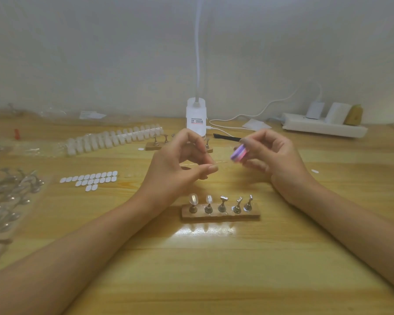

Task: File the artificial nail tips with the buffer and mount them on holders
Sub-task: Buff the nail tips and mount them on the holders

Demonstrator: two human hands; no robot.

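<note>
My right hand (pixel 271 155) grips a small pink and purple buffer block (pixel 238 153) above the table. My left hand (pixel 180 164) is raised beside it with thumb and forefinger pinched together; a clear nail tip between them is too small to make out. Below my hands, a wooden base (pixel 221 215) carries several metal holders; the two on the left bear clear nail tips (pixel 193 198), the others show bare tops. A strip of clear nail tips (pixel 114 138) lies at the back left.
White adhesive dots (pixel 91 179) lie in rows at the left. Spare holders in a plastic bag (pixel 9 196) fill the far left. A second holder base (pixel 156 145), a lamp base (pixel 196 117), a black tool (pixel 226 138) and a power strip (pixel 323 127) stand behind.
</note>
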